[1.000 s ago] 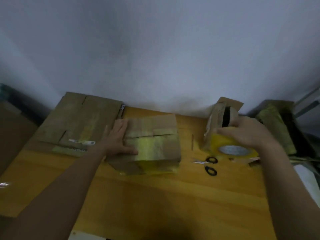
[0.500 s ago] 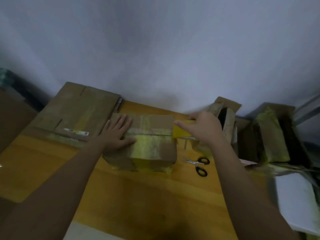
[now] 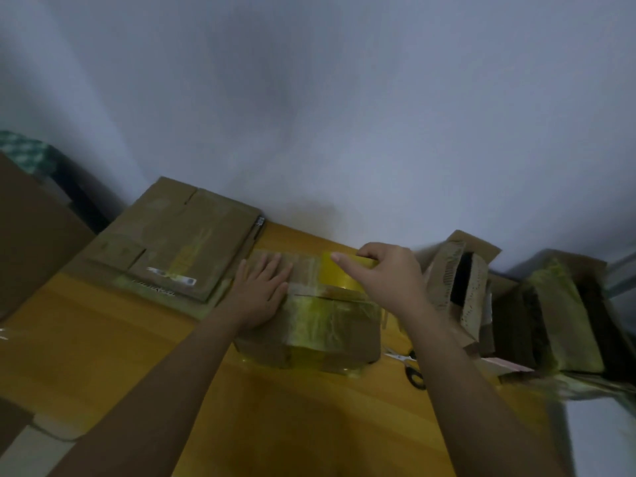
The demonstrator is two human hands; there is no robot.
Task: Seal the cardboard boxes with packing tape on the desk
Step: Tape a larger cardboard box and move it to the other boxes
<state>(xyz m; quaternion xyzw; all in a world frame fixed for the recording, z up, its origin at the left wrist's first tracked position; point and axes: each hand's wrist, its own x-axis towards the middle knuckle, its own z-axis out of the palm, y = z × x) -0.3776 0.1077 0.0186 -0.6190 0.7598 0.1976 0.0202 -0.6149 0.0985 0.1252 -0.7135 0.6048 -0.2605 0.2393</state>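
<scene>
While the left hand (image 3: 263,287) lies spread flat on the box (image 3: 320,321) at frame centre, the right hand (image 3: 389,273) grips the tape roll (image 3: 339,277) above it. Scissors (image 3: 411,370) lie on the table (image 3: 103,339) lower right.

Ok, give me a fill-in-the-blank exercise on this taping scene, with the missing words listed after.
1. The left hand lies flat on top of the cardboard ____.
2. The right hand holds the roll of yellow ____ over the box.
3. The scissors lie on the desk to the ____ of that box.

Missing words: box; tape; right
</scene>
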